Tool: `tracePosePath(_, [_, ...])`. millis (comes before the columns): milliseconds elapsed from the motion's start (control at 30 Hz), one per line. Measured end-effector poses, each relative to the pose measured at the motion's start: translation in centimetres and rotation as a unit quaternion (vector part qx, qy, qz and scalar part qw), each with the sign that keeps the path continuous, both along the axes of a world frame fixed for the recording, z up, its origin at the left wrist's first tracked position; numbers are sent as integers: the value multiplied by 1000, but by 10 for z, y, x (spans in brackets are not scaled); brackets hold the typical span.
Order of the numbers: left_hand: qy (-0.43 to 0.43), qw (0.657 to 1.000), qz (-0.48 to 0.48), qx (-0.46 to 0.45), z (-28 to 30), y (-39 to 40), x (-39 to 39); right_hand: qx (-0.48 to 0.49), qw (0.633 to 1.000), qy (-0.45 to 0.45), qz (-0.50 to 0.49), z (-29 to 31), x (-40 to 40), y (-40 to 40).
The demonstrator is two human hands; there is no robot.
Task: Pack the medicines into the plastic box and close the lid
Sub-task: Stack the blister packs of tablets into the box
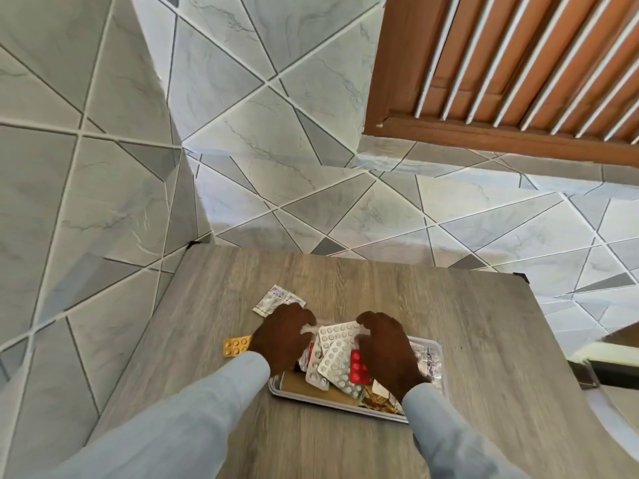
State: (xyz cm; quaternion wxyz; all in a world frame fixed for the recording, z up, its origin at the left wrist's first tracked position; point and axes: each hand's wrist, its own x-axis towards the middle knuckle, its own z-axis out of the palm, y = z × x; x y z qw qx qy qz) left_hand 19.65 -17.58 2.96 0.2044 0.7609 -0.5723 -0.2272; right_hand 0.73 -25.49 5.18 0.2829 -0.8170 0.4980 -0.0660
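Note:
A clear plastic box sits on the wooden table, holding several blister strips: silver ones, a red one and gold foil at its near edge. My left hand and my right hand are both over the box, fingers curled, each gripping one end of a white blister strip held across the top of the pile. An orange blister strip lies on the table left of the box, partly under my left wrist. A silver sachet strip lies behind my left hand. No lid is visible.
The grey wood-grain table stands against a tiled wall, with tiled floor to the left and behind. A brown slatted door is at the upper right. A dark object shows past the table's right edge.

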Motion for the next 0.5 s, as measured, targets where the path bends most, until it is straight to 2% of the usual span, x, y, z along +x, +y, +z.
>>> tracePosePath(100, [15,996,88,-3,-10,5,28,13,1000,-15,-18,-2,2,-9])
tracePosePath(167, [8,990,135,44,-18,11,49,8,1000,-27,-4,-4,6,-14])
tracePosePath(267, [-52,980,114,155,-31,18,72,0,999,-40,14,-5,21,-25])
tracePosePath(367, [-111,965,74,224,-42,23,80,8,998,-44,33,-9,52,-40])
tracePosePath(500, [-151,960,46,231,-57,28,85,45,997,7,68,-28,105,-58])
